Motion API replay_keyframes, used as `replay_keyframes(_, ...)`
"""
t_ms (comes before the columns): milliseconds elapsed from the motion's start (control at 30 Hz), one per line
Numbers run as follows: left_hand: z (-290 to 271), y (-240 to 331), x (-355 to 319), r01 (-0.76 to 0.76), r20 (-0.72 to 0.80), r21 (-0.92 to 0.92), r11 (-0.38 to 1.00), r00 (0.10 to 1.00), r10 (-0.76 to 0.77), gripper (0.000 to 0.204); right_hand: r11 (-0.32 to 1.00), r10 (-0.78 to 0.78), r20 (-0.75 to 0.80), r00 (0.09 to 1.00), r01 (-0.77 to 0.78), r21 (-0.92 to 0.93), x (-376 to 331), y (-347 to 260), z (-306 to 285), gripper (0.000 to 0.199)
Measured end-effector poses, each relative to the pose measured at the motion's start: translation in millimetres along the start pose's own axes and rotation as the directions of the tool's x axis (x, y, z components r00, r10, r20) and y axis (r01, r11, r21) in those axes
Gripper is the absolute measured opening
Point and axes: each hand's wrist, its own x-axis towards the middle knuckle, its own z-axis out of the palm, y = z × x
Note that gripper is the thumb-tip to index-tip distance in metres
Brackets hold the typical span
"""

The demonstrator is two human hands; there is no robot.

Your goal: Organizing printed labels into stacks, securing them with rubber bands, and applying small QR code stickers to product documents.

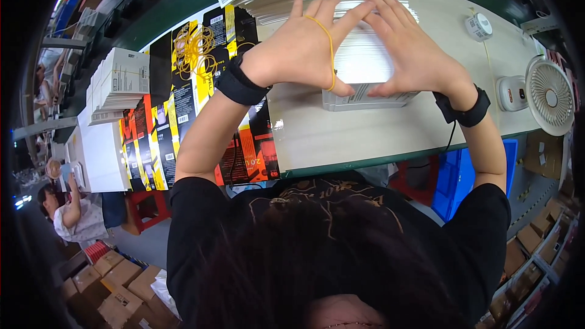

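— Two hands on it?
— Yes: the left hand (304, 49) and right hand (411, 49) press flat, fingers spread, on the thick stack of white paper sheets (365, 64) lying on the pale desk (365, 137).
— The thin yellow rubber band (329, 42)?
— Looped over the left hand; loose ones (195, 45) lie left.

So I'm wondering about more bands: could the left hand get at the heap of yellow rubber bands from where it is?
Probably yes. The left hand rests on the white paper stack, a rubber band already looped over it. The heap of yellow rubber bands lies just to its left with nothing between.
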Motion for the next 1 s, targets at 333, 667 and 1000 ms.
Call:
replay_keyframes(333, 11, 6, 7, 0.039, -0.085, -0.068, 0.997, 0.995, -0.045, 0.110, 0.999, -0.029, -0.065, 0.997, 0.030, 0.020, -2, 2, 3, 0.093)
replay_keyframes(667, 10, 6, 7, 0.058, -0.005, 0.014, 0.998, 0.998, -0.058, 0.105, 0.929, 0.346, -0.198, 0.917, -0.304, 0.212, -6, -42, -49, 0.034)
replay_keyframes(1000, 8, 6, 9, 0.046, 0.024, 0.033, 0.998, 0.999, -0.047, 0.106, 0.830, 0.233, 0.117, 0.965, -0.260, 0.493, 20, -50, -20, 0.029)
